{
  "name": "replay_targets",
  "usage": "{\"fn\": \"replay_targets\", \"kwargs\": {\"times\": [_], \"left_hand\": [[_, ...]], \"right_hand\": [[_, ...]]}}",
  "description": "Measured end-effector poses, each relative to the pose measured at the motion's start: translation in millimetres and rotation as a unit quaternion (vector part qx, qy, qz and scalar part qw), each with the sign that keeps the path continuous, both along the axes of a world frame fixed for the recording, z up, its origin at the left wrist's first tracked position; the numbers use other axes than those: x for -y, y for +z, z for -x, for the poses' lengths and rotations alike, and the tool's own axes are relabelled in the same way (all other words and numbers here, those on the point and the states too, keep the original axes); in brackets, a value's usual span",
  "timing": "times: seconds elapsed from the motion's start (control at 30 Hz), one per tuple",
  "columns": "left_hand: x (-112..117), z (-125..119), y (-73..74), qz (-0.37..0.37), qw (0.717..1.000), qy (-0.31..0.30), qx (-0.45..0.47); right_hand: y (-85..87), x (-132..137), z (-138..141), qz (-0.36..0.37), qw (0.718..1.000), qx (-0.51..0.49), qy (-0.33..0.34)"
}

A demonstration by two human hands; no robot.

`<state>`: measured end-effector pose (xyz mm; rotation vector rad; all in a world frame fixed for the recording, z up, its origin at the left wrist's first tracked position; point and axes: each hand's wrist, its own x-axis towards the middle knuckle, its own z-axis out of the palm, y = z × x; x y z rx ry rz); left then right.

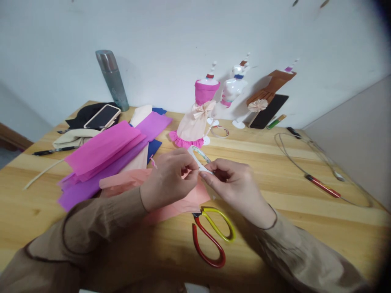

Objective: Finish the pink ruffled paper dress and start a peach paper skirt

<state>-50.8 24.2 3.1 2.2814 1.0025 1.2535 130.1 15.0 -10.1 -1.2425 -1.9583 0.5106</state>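
Note:
Both my hands meet at the middle of the wooden table point(293, 191). My left hand point(169, 179) is closed in a pinch against a small roll of tape point(198, 155). My right hand point(234, 185) pinches the white tape end at the roll's lower edge. Under my hands lies a sheet of salmon-pink crepe paper point(183, 202). Scissors with one red and one yellow handle point(214, 236) lie just in front of my right wrist.
Pink and purple crepe paper sheets point(106, 156) are stacked at the left. A phone point(102, 116) lies on dark cloth beside a metal flask point(113, 79). Small paper-dressed mannequins point(200, 114) stand at the back. A wire loop point(293, 158) and red pen point(323, 186) lie right.

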Motion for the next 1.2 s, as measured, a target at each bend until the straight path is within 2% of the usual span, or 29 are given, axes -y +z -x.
{"fn": "replay_targets", "kwargs": {"times": [0.2,0.37,0.63,1.03,1.2], "left_hand": [[1.0,-0.7,-1.9,-0.013,1.000,0.004,-0.001],[1.0,-0.8,-3.3,-0.030,0.999,0.013,-0.017],[0.8,0.4,-5.8,-0.041,0.998,0.028,-0.040],[-0.9,1.6,-3.7,-0.039,0.998,0.015,-0.036],[-1.6,1.1,-7.5,-0.076,0.994,0.037,-0.066]], "right_hand": [[-0.2,1.5,-1.1,-0.106,0.993,0.058,0.002],[-3.4,2.9,-1.7,-0.149,0.985,0.085,0.000],[-3.3,5.5,1.0,-0.162,0.981,0.110,0.003],[-1.0,3.6,-1.1,-0.174,0.977,0.119,0.020],[1.4,1.9,-2.6,-0.177,0.976,0.127,0.027]]}}
